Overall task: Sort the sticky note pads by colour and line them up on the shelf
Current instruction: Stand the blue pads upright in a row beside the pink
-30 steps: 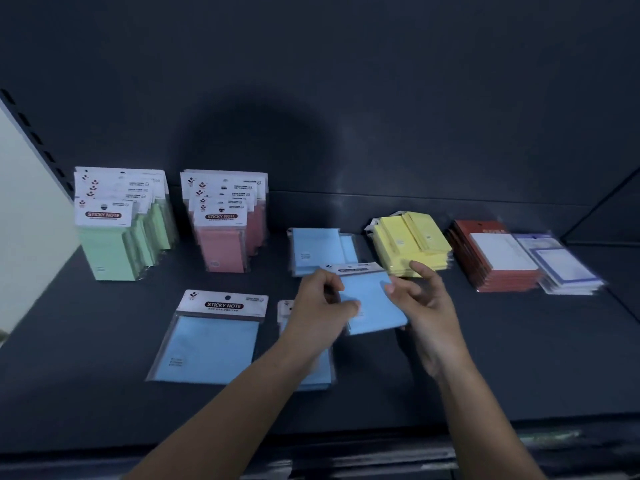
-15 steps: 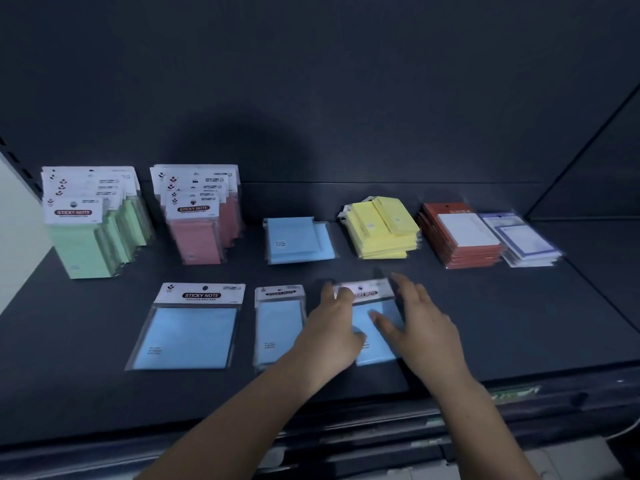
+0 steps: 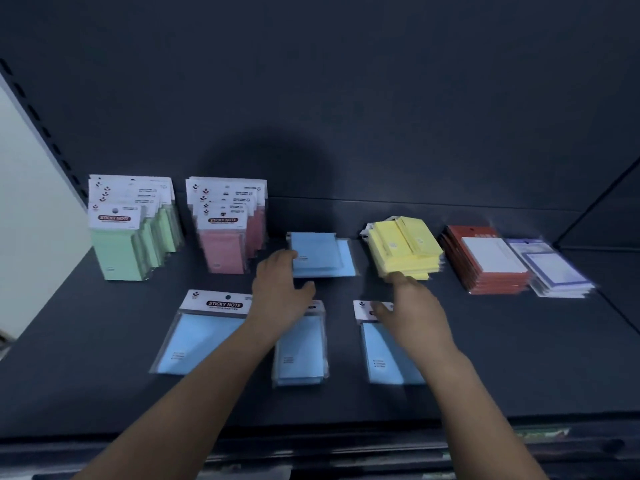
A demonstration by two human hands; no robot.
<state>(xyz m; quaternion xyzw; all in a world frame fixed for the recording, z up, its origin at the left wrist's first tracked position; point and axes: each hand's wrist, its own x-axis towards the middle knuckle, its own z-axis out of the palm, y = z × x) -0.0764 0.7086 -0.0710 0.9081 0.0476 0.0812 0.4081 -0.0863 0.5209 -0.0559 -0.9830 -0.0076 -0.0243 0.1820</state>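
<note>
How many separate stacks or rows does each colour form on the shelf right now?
Green row: 1
Pink row: 1
Blue stacks: 4
Yellow stack: 1
Red stack: 1
Purple-edged stack: 1
Total: 9

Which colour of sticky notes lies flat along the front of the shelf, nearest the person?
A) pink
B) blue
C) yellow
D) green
B: the blue packs lie flat in the front row, while the green pads and pink pads stand at the back, and the yellow stack sits behind too.
</note>
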